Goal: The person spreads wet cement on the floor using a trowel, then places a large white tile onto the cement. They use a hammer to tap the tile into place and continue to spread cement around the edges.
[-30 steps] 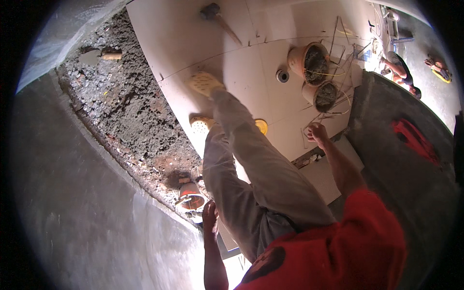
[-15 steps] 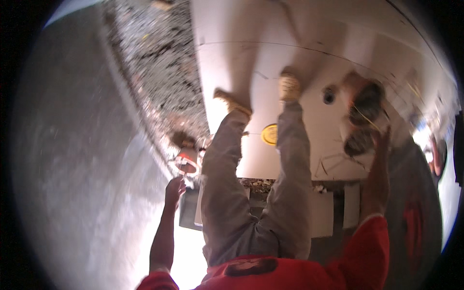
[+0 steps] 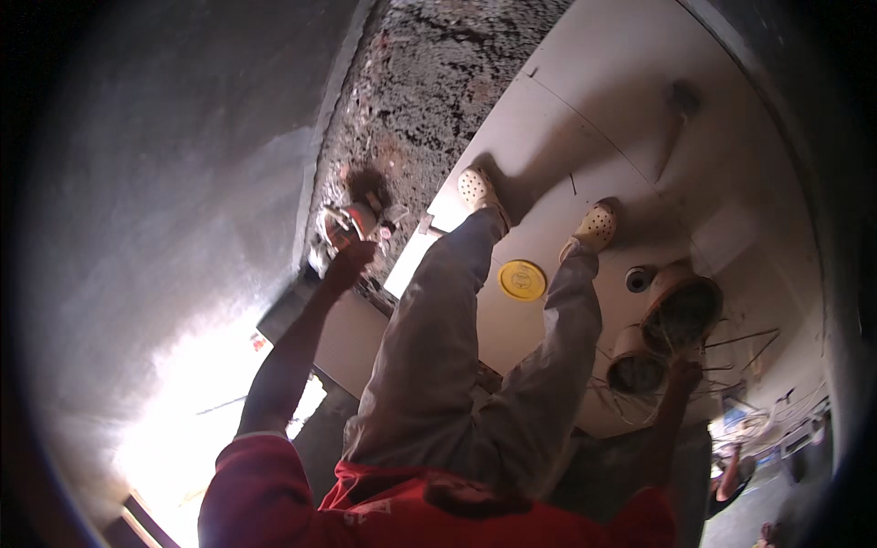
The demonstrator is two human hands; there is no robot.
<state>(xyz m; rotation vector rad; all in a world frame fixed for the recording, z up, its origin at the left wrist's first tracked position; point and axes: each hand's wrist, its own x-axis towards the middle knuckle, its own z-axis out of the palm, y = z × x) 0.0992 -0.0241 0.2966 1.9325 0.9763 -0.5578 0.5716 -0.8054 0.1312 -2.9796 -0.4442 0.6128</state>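
My left hand is closed beside a small red and white container. What its fingers hold, if anything, is hidden. My right hand is closed at the near side of a large bucket with grey contents; I cannot make out what is in its fingers. A smaller bucket, also with grey stuff in it, stands to the left of the large one. Close to both, a dark round opening with a pale rim shows in the floor.
Pale large tiles lie under my feet, bordering rough, dark-speckled ground at the left. A yellow disc lies between my legs. Farther right is a hammer-like tool. A grey wall rises left. Cables and small items lie at lower right.
The view has turned, so the floor now slants. My left hand shows nearer the red container, and my right hand sits lower beside the large bucket. The hammer-like tool has come into clearer view.
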